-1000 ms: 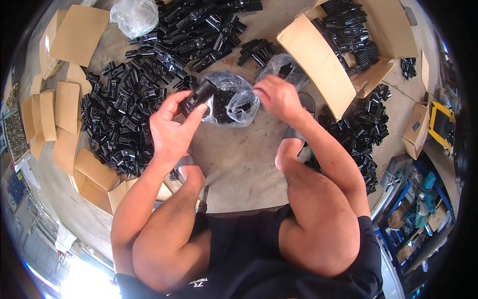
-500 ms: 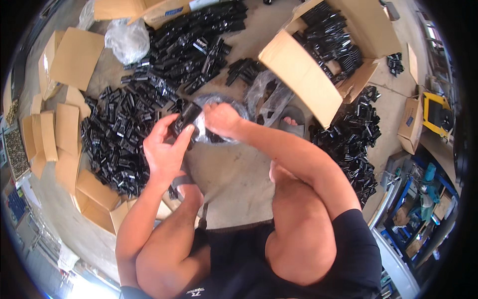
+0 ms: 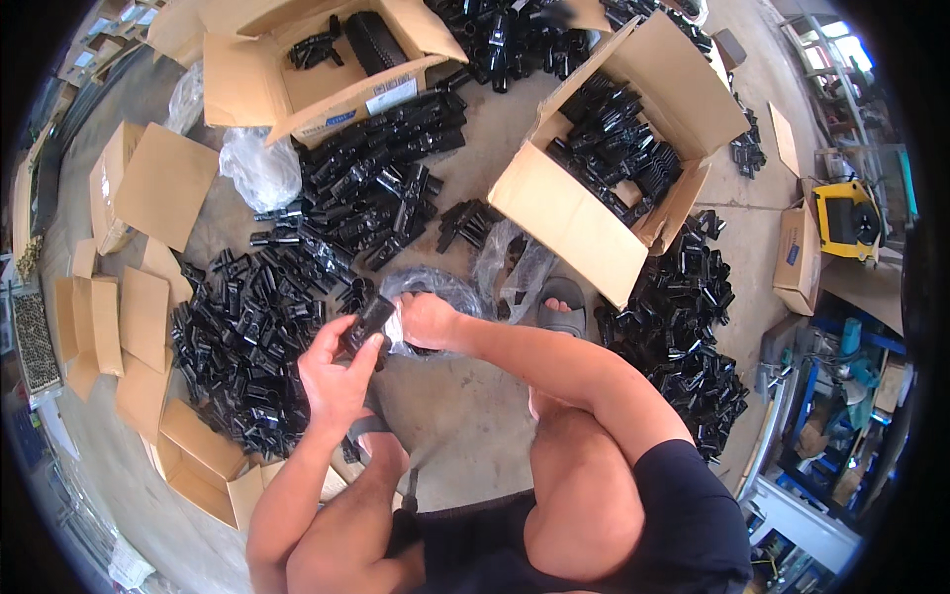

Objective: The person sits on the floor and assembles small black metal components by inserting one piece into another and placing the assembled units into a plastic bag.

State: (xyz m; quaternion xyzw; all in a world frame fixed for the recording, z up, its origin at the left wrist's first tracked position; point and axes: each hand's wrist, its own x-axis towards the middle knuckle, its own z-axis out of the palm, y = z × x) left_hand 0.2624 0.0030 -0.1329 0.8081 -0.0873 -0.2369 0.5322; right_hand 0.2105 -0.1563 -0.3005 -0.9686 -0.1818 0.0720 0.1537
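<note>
My left hand [image 3: 334, 373] grips a short black tube-like part [image 3: 368, 323] between thumb and fingers, tilted with its upper end toward the right. Just right of it, my right hand [image 3: 427, 321] is closed on a small white piece [image 3: 395, 325] beside the part; whether that is cloth or paper I cannot tell. Under and behind my right hand lies a crumpled clear plastic bag [image 3: 445, 287], with its contents mostly hidden. A large heap of black parts [image 3: 242, 342] spreads on the floor left of my left hand.
An open carton [image 3: 569, 223] with black parts stands ahead right; another carton [image 3: 237, 84] stands ahead left. More black parts [image 3: 683, 346] lie at right. Flattened cardboard [image 3: 163, 188] is at left, a yellow-framed device [image 3: 848, 224] far right. My sandaled feet flank the bag.
The view has tilted up, bringing more of the far cartons and heaps in. My hands keep their grips close together, with the black part still beside the white piece.
</note>
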